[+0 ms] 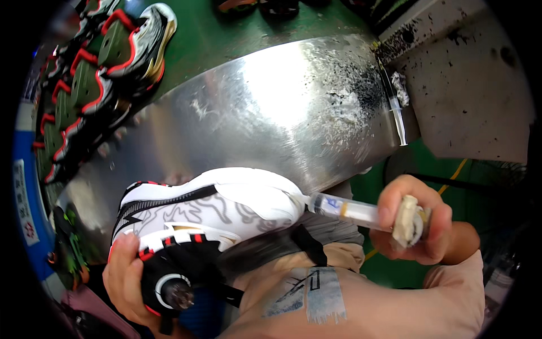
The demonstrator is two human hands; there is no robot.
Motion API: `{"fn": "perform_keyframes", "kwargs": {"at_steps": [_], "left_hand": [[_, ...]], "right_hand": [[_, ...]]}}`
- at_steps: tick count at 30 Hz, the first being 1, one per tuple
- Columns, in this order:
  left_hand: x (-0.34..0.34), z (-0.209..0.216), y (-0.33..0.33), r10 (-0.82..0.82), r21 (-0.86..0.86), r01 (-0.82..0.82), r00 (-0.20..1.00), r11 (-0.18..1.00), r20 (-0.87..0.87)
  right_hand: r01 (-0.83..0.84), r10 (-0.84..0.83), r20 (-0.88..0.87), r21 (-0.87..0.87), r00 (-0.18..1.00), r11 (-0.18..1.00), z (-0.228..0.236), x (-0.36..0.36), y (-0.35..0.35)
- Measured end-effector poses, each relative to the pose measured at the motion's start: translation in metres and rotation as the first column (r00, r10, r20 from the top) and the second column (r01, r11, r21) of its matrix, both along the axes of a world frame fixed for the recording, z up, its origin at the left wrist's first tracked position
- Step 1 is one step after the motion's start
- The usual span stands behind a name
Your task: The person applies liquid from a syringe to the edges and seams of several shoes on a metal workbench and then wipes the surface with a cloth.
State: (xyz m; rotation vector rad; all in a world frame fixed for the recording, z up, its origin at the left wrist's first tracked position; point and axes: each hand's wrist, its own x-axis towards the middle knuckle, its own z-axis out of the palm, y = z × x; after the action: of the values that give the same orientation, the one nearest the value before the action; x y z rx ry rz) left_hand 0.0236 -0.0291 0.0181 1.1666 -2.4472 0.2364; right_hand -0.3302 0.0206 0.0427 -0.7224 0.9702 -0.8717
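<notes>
Peach cloth, the person's shirt (389,294) with its grey print, lies nearest, on the person's side of the white shoe (248,206). That shoe is held on its side, toe pointing right and sole turned away; whether it rests on anything below, I cannot tell. At its collar, the left hand (127,277) grips it, fingers wrapped over the edge. Right of the toe, the right hand (415,217) is closed round the back end of a large syringe (353,211), where an off-white lump (405,223) sits; the nozzle meets, or nearly meets, the shoe's toe edge.

The step in hand looks like applying fluid along the sole seam at the toe. Next, I judge, calls for gentle pressure from the right hand, the nozzle kept close to the seam, while the left holds the shoe steady.

Just beyond the shoe is a metal worktop (220,107). Farther off and right of the shoe, a small syringe (398,121) lies near crumpled foil (400,89). Beyond and left of it, red-trimmed shoes (152,42) stand in a row.
</notes>
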Motion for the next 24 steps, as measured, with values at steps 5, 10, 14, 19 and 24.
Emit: {"fn": "perform_keyframes", "kwargs": {"at_steps": [5, 10, 14, 19, 24], "left_hand": [[-0.014, 0.025, -0.068, -0.080, 0.174, 0.044, 0.975, 0.984, 0.206], [-0.073, 0.050, -0.090, -0.029, 0.196, -0.055, 0.917, 0.979, 0.397], [-0.075, 0.066, -0.069, -0.064, 0.299, -0.074, 0.901, 0.951, 0.428], [-0.083, 0.052, -0.071, 0.129, 0.451, -0.232, 0.961, 0.862, 0.246], [-0.080, 0.054, -0.173, 0.258, 0.571, -0.128, 0.954, 0.811, -0.152]], "right_hand": [[0.237, -0.232, 0.278, 0.017, 0.932, 0.971, -0.047, 0.004, 0.004], [0.361, -0.343, 0.373, 0.022, 0.862, 0.932, -0.073, 0.004, 0.002], [0.291, -0.250, 0.435, -0.030, 0.865, 0.956, -0.083, -0.001, 0.001], [0.304, -0.277, 0.309, -0.043, 0.910, 0.952, -0.074, -0.008, -0.008], [0.409, -0.336, 0.248, -0.366, 0.909, 0.836, -0.060, -0.036, -0.032]]}}
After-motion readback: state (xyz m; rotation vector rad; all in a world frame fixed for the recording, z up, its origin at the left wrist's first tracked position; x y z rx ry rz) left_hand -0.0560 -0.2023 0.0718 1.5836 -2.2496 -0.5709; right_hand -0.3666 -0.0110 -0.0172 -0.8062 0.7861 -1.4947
